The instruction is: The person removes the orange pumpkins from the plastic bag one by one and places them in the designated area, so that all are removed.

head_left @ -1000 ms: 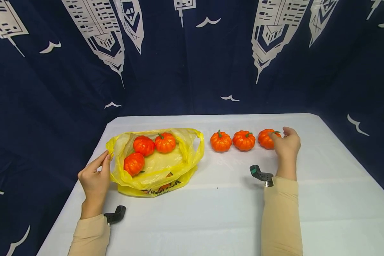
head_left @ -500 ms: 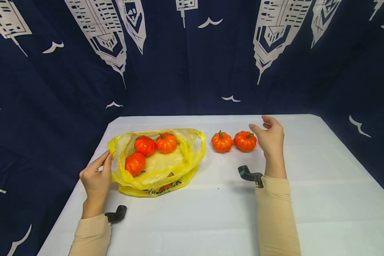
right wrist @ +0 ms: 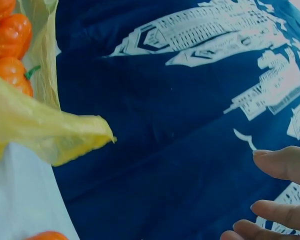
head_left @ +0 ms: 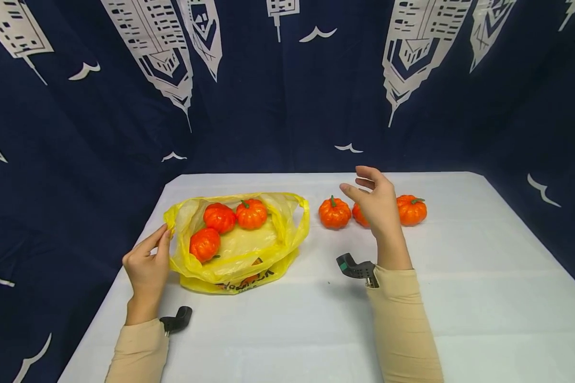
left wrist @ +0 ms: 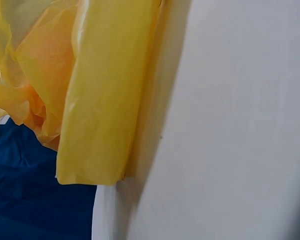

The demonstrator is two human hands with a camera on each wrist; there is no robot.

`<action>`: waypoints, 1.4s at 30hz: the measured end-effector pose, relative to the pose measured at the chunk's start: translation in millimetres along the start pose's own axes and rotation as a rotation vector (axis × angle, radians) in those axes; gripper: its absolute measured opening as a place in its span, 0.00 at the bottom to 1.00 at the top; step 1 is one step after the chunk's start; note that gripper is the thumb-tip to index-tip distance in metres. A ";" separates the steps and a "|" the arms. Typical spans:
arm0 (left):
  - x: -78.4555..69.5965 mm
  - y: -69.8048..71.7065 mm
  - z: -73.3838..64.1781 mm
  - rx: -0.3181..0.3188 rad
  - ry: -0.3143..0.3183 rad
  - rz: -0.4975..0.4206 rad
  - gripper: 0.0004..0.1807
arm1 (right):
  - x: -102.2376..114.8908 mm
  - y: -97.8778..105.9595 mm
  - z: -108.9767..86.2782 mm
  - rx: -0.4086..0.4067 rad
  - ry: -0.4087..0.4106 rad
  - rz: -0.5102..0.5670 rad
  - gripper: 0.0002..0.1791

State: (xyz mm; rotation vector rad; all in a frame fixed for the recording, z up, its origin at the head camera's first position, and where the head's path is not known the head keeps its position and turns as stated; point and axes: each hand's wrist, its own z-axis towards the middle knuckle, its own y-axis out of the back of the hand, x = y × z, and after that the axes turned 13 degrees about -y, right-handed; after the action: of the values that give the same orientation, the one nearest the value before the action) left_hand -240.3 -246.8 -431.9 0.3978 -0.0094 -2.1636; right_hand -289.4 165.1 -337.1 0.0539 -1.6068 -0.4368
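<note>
Pumpkins are standing in a row on the tabletop beside a bag containing three more, while the left grip is pinching the bag's edge, seemingly holding its mouth wide, and the right grip is hovering near the row, spread and bare.

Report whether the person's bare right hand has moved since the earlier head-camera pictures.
Yes, leftward: the bare right hand first overlapped the rightmost orange ribbed pumpkin and now partly hides the middle pumpkin.
</note>
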 end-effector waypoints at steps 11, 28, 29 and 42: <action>1.0 -2.2 -2.0 0.004 0.005 -0.005 0.09 | 8.0 -29.4 -7.6 0.166 0.065 -0.034 0.29; 1.2 -0.2 -6.2 0.011 0.001 0.003 0.09 | 33.9 -111.2 9.5 0.507 0.024 -0.206 0.26; 0.9 0.2 -6.5 0.010 0.002 0.005 0.09 | 33.5 -115.5 10.5 0.515 0.018 -0.204 0.26; 0.5 4.6 1.0 0.005 -0.017 0.017 0.09 | 19.8 -163.6 31.2 0.569 -0.084 -0.203 0.25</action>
State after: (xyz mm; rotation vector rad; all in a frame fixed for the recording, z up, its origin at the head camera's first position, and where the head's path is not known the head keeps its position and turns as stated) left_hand -237.3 -250.0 -430.3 0.3802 -0.0276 -2.1501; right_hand -358.6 15.8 -369.5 0.6406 -1.7730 -0.1240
